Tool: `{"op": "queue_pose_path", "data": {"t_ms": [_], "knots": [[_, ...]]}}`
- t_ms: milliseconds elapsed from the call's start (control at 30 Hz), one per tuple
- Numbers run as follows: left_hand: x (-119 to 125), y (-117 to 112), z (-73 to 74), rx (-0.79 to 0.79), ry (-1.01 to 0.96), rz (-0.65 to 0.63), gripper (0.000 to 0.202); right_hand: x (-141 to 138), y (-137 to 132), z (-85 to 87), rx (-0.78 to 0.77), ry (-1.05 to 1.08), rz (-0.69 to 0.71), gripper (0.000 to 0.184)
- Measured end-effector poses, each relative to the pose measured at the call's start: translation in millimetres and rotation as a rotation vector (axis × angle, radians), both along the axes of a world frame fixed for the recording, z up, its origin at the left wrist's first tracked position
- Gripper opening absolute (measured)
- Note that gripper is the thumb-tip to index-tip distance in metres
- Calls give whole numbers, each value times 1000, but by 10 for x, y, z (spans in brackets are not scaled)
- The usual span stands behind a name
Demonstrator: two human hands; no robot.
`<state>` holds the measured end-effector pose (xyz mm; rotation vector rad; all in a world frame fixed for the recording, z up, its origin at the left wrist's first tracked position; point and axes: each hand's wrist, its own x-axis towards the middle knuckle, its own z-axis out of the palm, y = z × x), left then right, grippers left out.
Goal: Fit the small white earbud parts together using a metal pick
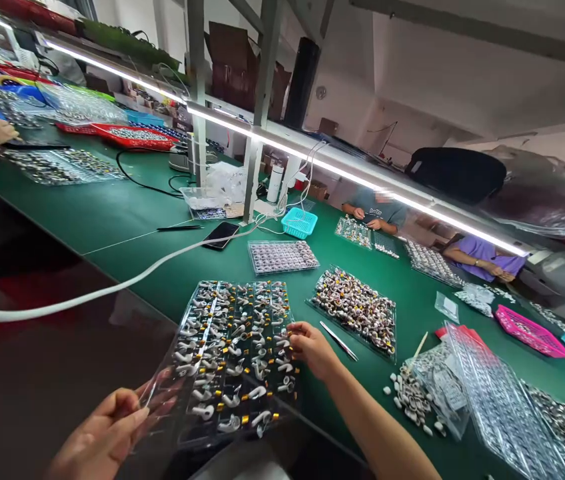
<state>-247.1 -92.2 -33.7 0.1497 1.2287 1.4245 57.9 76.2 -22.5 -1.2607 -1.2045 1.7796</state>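
A clear plastic tray (215, 427) with rows of white earbud-shaped parts (235, 347) and small gold pieces is tilted over the near edge of the green table. My left hand (105, 430) is closed, thumb and fingers pinching the tray's transparent left side. At its right edge, my right hand (312, 347) is closed with bent fingers gripping the rim. Metal tweezers (338, 340) lie on the table just right of that hand. Beyond them sits another tray heaped with white and brown parts (355, 307).
Farther back are a filled tray (282, 258), a black phone (221, 235) and a turquoise basket (300, 223). A white cable (127, 283) crosses the left side. Loose white parts (412, 393) and stacked clear trays (507, 400) lie right. Other people (375, 210) work along the table.
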Motion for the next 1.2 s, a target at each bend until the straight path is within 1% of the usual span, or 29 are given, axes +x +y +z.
{"op": "queue_pose_path", "data": {"t_ms": [100,167,267,367,467,533,633,733,800,867,1000,1067,1200], "knots": [[127,-79,43,120,27,-38,36,88,108,-35,0,-86,59,37],[206,-116,63,138,20,-70,34,152,192,-57,26,-169,96,31],[325,-157,128,92,-7,-169,28,237,306,-97,99,-310,141,22],[450,-173,217,28,-30,-238,21,321,367,-132,212,-456,169,24],[561,-161,264,-31,-52,-272,26,462,351,-119,356,-593,172,21],[613,-145,255,-41,-81,-302,34,607,303,-72,458,-679,162,20],[663,-116,200,-10,-164,-369,45,878,197,23,594,-820,127,25],[714,-84,154,-12,-207,-430,44,1129,84,60,680,-992,76,30],[767,-64,146,-26,-198,-463,38,1236,12,22,704,-1105,59,31],[838,-43,149,-32,-191,-512,32,1292,-57,-53,711,-1206,55,29],[1028,9,139,-37,-169,-630,29,1376,-186,-194,721,-1358,47,25],[1133,45,105,-34,-165,-677,29,1460,-239,-222,719,-1406,39,25],[1293,119,-9,-45,-223,-767,31,1692,-295,-222,698,-1455,39,23]]}}
